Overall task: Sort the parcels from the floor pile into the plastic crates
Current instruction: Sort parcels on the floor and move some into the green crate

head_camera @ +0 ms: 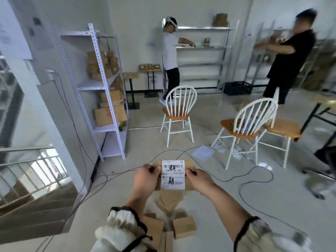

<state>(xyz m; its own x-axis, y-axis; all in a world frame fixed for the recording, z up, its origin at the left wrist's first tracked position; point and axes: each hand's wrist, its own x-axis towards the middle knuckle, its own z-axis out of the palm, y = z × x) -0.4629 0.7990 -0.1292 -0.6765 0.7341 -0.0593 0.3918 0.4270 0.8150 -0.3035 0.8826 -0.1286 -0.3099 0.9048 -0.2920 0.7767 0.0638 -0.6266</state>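
Parcel in question was a small brown cardboard box, held up in front of the person at about waist height, well above the floor, with its white shipping label turned toward the camera. The left hand gripped its left edge and the right hand its right edge, fingers of both curled round the box and thumbs on top beside the label. Below the forearms lay the floor pile, where several more brown boxes were jumbled together, so sorting looked far from finished. The one crate in view, dark and slatted, stood on the floor well apart, by the far metal shelves; whether it held anything could not be told. Judging by the upturned label, the step in hand seemed to be reading where this box belonged; carrying it over, setting it in a crate and working through the remaining boxes all appeared to be left.
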